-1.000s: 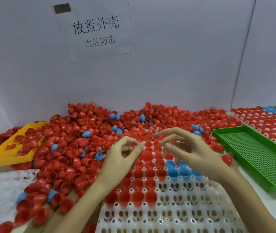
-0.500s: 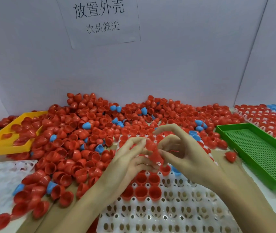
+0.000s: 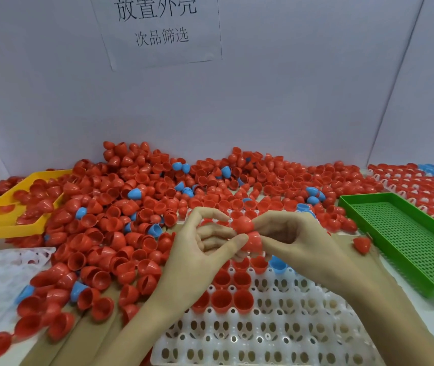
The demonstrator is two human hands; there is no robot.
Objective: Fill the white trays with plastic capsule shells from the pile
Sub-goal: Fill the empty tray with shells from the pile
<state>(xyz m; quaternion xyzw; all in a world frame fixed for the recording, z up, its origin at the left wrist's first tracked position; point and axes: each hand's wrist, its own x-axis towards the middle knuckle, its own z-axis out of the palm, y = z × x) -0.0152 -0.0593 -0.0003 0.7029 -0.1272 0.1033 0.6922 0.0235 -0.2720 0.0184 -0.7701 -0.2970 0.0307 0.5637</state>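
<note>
A big pile of red and a few blue capsule shells covers the table's back and left. In front of me lies a white tray with its far rows filled with red shells and some blue ones. Above the tray both hands meet. My left hand pinches a red shell between thumb and fingers. My right hand grips the same cluster, with another red shell at its fingertips. Whether the two shells are stuck together I cannot tell.
A green mesh tray lies at the right, with a filled white tray behind it. A yellow tray sits at the left, partly buried in shells. Another white tray lies at the near left. A wall with a paper sign closes the back.
The hands were apart and empty over the tray a second ago. They came together, picked up red shells and now hold them between the fingertips. The camera has tilted down a little.
</note>
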